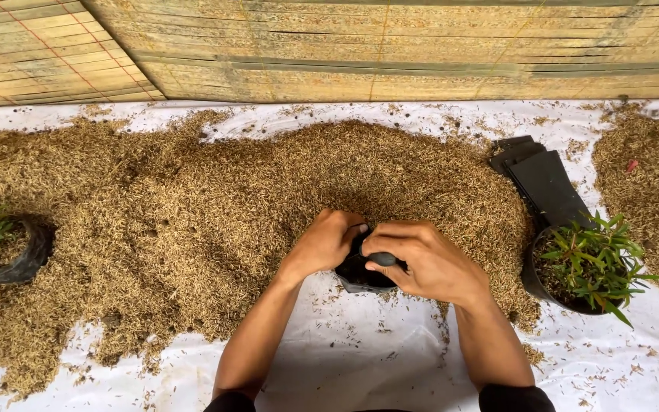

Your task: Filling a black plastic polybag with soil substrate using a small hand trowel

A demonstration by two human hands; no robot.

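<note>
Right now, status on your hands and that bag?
Left hand and right hand both gripping the small black bag, holding its mouth open. Husk pile right behind it. Nothing in the way.

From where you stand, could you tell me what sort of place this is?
Probably a small plant-nursery potting spot. Both hands hold open a black grow bag at the edge of a heap of rice husk on a white sheet, with a potted seedling and spare flat bags beside it.

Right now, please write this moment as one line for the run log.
left hand: grips black bag | right hand: grips bag rim | husk pile: behind | potted plant: right
</note>
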